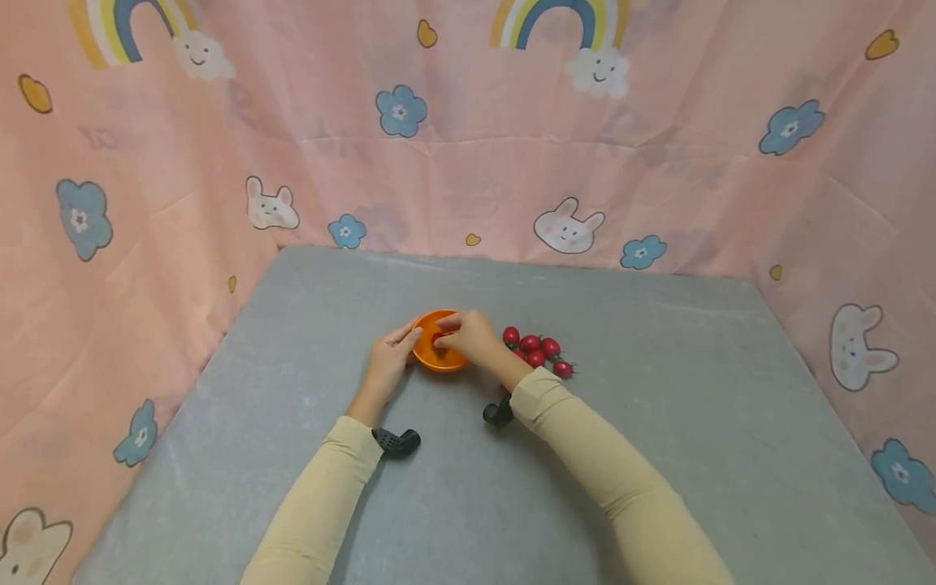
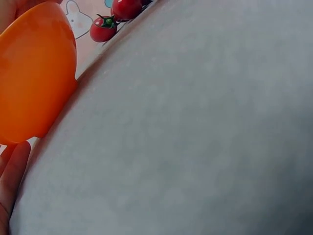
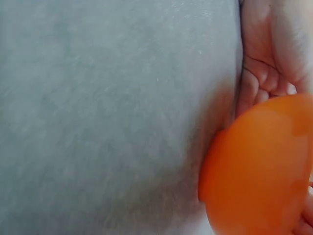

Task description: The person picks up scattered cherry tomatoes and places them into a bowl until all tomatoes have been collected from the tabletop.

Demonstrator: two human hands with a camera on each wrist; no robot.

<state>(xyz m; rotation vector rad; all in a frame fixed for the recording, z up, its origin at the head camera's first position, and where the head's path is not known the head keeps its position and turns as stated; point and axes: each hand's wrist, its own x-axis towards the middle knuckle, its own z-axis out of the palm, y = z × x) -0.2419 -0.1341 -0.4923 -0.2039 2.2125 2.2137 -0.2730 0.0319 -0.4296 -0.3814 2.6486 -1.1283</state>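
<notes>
An orange bowl (image 1: 443, 365) sits on the grey table, and my left hand (image 1: 387, 359) holds it from the left with the thumb at its rim. My right hand (image 1: 477, 338) reaches over the right side of the bowl, fingertips inside it, pinching a red cherry tomato (image 1: 437, 339) low in the bowl. Fingers partly cover that tomato. Just right of the bowl lies a cluster of several cherry tomatoes (image 1: 531, 344), some with green stems; the right hand and wrist pass close by them. In the right wrist view, the bowl's outer wall (image 3: 259, 166) hides most fingertips.
The grey table (image 1: 292, 325) extends around the bowl on all sides. A pink curtain (image 1: 453, 179) printed with rabbits, flowers and rainbows encloses the back and both sides. Black wrist-worn devices (image 1: 398, 443) stick out from both wrists above the table.
</notes>
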